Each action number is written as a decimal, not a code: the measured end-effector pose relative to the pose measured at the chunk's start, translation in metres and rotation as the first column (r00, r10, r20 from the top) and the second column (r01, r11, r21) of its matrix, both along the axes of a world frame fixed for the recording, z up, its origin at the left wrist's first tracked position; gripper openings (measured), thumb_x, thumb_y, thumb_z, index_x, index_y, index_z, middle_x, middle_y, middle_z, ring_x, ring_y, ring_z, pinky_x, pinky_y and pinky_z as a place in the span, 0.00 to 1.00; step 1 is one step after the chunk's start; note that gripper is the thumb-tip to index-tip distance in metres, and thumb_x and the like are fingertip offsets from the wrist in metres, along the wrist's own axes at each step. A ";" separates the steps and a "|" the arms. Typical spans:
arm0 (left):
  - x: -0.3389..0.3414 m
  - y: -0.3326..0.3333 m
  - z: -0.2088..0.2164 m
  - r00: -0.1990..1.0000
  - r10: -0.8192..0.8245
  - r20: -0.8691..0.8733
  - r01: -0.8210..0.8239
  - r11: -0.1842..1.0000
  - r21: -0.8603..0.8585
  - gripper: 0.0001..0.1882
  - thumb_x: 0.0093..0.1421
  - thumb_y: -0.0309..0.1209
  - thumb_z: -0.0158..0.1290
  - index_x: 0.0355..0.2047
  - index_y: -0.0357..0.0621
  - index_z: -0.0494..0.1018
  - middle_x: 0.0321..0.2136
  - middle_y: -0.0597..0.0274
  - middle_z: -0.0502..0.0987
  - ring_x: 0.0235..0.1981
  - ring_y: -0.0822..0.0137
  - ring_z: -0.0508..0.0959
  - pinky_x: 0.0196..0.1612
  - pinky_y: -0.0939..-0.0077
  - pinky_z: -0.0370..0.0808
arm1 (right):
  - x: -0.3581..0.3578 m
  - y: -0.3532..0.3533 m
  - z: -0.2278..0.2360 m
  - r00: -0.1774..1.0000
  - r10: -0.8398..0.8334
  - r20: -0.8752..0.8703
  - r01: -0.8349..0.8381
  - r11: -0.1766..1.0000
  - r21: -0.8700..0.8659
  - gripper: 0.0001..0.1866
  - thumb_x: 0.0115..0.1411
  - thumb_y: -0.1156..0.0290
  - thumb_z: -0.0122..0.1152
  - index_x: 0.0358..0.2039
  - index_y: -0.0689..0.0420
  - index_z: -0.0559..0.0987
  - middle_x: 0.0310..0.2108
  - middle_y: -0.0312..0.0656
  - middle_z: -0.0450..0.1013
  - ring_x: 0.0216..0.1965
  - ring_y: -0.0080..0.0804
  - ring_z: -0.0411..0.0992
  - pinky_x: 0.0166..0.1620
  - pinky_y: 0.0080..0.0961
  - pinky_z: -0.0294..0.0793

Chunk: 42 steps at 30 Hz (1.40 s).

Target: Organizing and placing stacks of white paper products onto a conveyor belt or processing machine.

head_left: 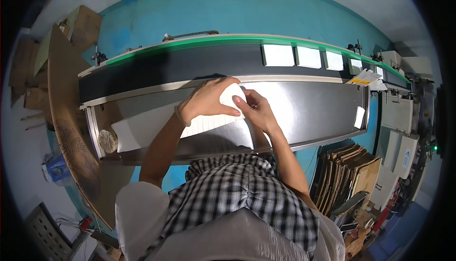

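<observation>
On the steel worktable (pixel 308 113) lies a long row of white flat pieces (pixel 142 130), packed face to face like cards or booklets. My left hand (pixel 206 100) is closed around the right end of this row, thumb below and fingers over the top. A white piece (pixel 232 94) with a rounded corner shows between its thumb and fingers. My right hand (pixel 260 113) has its thumb against that piece's right edge, with its fingers curled behind. How many pieces each hand holds is hidden.
Behind the table runs a dark conveyor belt (pixel 190 64) with a green edge strip (pixel 228 38), carrying several white rectangular pieces (pixel 278 55). A round object (pixel 107 141) sits at the table's left end. Cardboard sheets (pixel 339 175) stand at right; a tall brown board (pixel 71 118) stands at left.
</observation>
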<state>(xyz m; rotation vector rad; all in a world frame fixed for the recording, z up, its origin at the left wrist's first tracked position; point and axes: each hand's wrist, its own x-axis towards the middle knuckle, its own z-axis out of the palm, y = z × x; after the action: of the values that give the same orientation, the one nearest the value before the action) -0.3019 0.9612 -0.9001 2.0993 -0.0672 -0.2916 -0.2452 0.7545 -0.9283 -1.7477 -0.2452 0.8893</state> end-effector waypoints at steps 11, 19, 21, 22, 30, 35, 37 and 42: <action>-0.012 0.005 -0.001 0.999 0.038 0.032 -0.039 0.999 0.028 0.40 0.46 0.47 0.70 0.56 0.43 0.69 0.52 0.44 0.75 0.53 0.45 0.75 0.55 0.58 0.72 | 0.057 0.008 -0.014 0.905 -0.379 -0.196 0.414 0.890 0.192 0.16 0.67 0.60 0.61 0.40 0.63 0.77 0.30 0.40 0.77 0.32 0.26 0.75 0.38 0.23 0.75; -0.022 0.015 -0.007 0.999 0.036 0.035 -0.036 0.999 0.016 0.44 0.46 0.46 0.70 0.61 0.45 0.66 0.55 0.41 0.72 0.56 0.43 0.73 0.58 0.56 0.70 | -0.015 0.015 -0.015 0.989 -0.085 -0.118 0.090 0.995 0.032 0.27 0.65 0.50 0.62 0.48 0.65 0.77 0.37 0.40 0.76 0.37 0.26 0.71 0.41 0.24 0.71; -0.023 0.020 -0.008 0.999 0.023 0.040 -0.023 1.000 0.011 0.45 0.46 0.46 0.70 0.62 0.45 0.65 0.56 0.41 0.72 0.56 0.43 0.73 0.58 0.56 0.70 | -0.005 0.008 -0.019 0.885 -0.201 -0.419 0.263 0.960 0.095 0.24 0.66 0.54 0.61 0.48 0.65 0.78 0.36 0.40 0.76 0.39 0.25 0.72 0.44 0.23 0.72; -0.025 0.022 -0.007 1.000 0.023 0.012 -0.023 1.000 0.014 0.44 0.46 0.47 0.70 0.61 0.45 0.66 0.55 0.41 0.73 0.56 0.43 0.73 0.58 0.57 0.71 | -0.003 0.003 -0.020 0.885 -0.201 -0.420 0.263 0.960 0.096 0.24 0.66 0.54 0.61 0.48 0.65 0.78 0.36 0.40 0.76 0.39 0.25 0.72 0.44 0.23 0.72; -0.022 0.022 -0.009 0.999 0.042 -0.005 -0.042 0.999 -0.005 0.42 0.46 0.47 0.70 0.57 0.42 0.67 0.51 0.44 0.75 0.54 0.44 0.74 0.56 0.58 0.71 | 0.027 0.027 -0.008 0.967 -0.189 -0.170 0.199 0.979 0.042 0.23 0.66 0.52 0.62 0.43 0.63 0.75 0.35 0.38 0.74 0.35 0.23 0.71 0.43 0.19 0.72; -0.030 0.027 -0.009 0.997 0.059 0.043 -0.060 0.998 0.025 0.42 0.46 0.47 0.70 0.58 0.43 0.67 0.52 0.43 0.74 0.54 0.44 0.74 0.56 0.57 0.71 | -0.016 0.029 -0.009 0.983 -0.089 -0.162 0.097 0.994 0.044 0.24 0.66 0.54 0.61 0.47 0.65 0.78 0.34 0.38 0.75 0.36 0.22 0.70 0.41 0.20 0.70; -0.034 0.029 -0.006 0.997 0.069 -0.018 -0.069 0.997 0.042 0.42 0.46 0.47 0.70 0.58 0.44 0.67 0.52 0.43 0.74 0.54 0.44 0.74 0.56 0.57 0.71 | -0.011 0.019 -0.021 0.943 -0.134 -0.305 0.159 0.985 0.060 0.24 0.67 0.55 0.60 0.50 0.65 0.77 0.36 0.40 0.76 0.36 0.23 0.71 0.40 0.21 0.70; -0.034 0.034 -0.007 0.999 0.053 0.005 -0.054 0.998 0.030 0.42 0.46 0.48 0.70 0.58 0.45 0.67 0.51 0.44 0.75 0.54 0.44 0.74 0.56 0.57 0.71 | 0.020 0.025 -0.012 0.985 -0.104 -0.137 0.105 0.994 0.004 0.20 0.67 0.61 0.61 0.49 0.64 0.76 0.35 0.41 0.77 0.32 0.23 0.73 0.32 0.20 0.74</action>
<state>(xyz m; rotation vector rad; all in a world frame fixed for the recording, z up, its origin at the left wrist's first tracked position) -0.3357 0.9952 -0.9070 2.1275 -0.0090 -0.2577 -0.2253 0.7795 -0.9403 -1.6660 -0.0676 0.9246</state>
